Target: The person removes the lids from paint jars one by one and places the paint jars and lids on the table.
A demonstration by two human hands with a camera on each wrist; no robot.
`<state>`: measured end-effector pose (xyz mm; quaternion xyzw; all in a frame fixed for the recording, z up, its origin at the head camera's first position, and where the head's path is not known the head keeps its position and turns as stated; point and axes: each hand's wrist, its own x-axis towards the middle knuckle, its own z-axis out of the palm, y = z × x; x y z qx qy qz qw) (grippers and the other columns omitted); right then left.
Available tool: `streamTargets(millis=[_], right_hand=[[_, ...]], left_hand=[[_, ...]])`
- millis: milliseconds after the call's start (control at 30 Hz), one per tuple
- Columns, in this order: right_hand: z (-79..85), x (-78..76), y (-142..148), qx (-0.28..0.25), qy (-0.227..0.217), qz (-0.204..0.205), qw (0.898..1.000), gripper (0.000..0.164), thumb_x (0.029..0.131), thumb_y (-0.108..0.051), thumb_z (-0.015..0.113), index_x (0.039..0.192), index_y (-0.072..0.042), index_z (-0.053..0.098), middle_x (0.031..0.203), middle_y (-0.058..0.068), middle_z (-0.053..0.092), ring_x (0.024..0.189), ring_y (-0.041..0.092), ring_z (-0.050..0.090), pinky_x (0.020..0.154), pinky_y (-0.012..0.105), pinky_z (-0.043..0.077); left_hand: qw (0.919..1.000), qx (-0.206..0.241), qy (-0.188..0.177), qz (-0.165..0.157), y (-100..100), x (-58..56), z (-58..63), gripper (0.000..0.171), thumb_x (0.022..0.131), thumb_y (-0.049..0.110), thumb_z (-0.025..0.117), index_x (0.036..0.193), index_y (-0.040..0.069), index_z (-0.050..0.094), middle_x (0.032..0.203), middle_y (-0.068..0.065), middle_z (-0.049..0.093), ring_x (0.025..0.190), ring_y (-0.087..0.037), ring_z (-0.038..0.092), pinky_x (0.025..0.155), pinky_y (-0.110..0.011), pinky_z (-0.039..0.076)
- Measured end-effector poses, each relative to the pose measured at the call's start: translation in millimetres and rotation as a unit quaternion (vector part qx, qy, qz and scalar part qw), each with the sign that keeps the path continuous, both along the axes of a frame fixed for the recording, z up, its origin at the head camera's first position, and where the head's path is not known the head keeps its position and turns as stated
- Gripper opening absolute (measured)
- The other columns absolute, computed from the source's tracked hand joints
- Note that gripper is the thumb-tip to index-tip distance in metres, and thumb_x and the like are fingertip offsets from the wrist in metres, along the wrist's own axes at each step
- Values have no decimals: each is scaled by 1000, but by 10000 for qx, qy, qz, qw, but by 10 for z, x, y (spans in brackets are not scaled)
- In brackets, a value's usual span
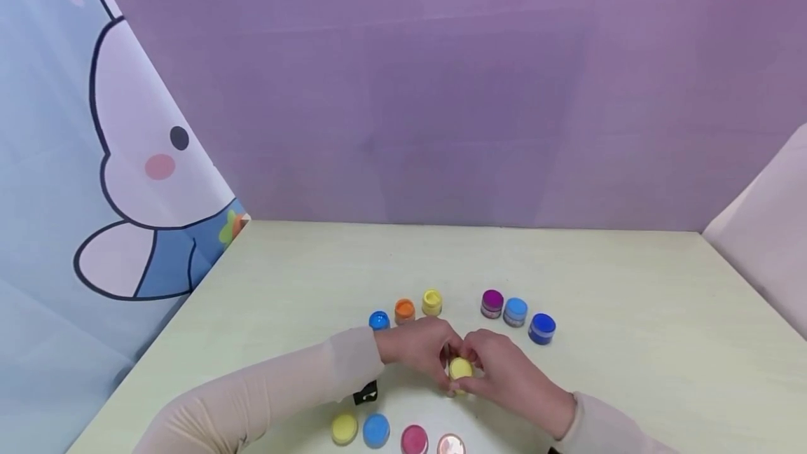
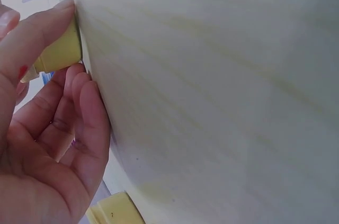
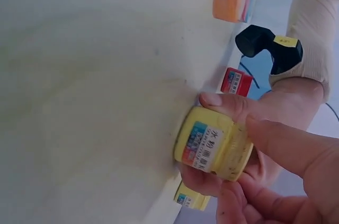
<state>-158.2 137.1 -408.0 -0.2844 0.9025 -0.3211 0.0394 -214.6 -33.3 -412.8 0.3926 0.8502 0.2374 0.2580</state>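
A small yellow paint jar (image 1: 460, 368) stands on the table between both hands. My left hand (image 1: 424, 349) grips its body from the left, thumb and fingers on opposite sides, as the right wrist view shows. From the right, my right hand (image 1: 504, 373) pinches the jar's paler lid (image 3: 233, 155) with thumb and fingers. The lid sits on the jar, and a printed label (image 3: 202, 147) faces the right wrist camera. In the left wrist view the jar (image 2: 63, 52) is partly covered by the left thumb.
Behind the left arm stand a yellow jar (image 1: 431, 302), an orange jar (image 1: 405, 311) and a blue jar (image 1: 379, 320). Purple (image 1: 492, 304), light blue (image 1: 515, 312) and dark blue (image 1: 542, 328) jars stand back right. Several more, including a red-pink one (image 1: 414, 439), line the near edge.
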Motion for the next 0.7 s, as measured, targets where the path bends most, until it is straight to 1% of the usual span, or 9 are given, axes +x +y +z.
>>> streamTargets(millis=[167,400,533,700], right_hand=[[27,-9,40,-128,23,446,9989,25,71,-14,75,88,-12,57,79,-8,52,70,10,49,62,24,44],[-2,-13,101,-181,316,946,9948,28,74,-6,72,98,-11,58,95,-5,57,84,7,51,73,26,46],[-19,-8,122,-235,491,1134,9921,32,75,-3,70,103,-9,57,102,-3,57,91,8,52,78,26,46],[-28,-8,153,-343,589,1232,9900,35,75,0,69,108,-9,59,104,-4,58,96,10,51,82,27,44]], left_hand=[[9999,-44,128,33,12,6,2,27,64,16,81,86,20,66,67,12,58,59,-3,48,56,-17,43],[9997,-144,180,63,19,-5,-7,29,64,18,81,88,19,66,66,11,57,58,-3,48,55,-17,43],[9997,-168,160,87,23,-11,-14,29,64,19,81,89,19,66,67,11,57,58,-4,48,55,-17,43],[9997,-165,167,101,28,-15,-36,30,63,19,81,88,19,65,67,11,57,58,-3,48,56,-17,43]])
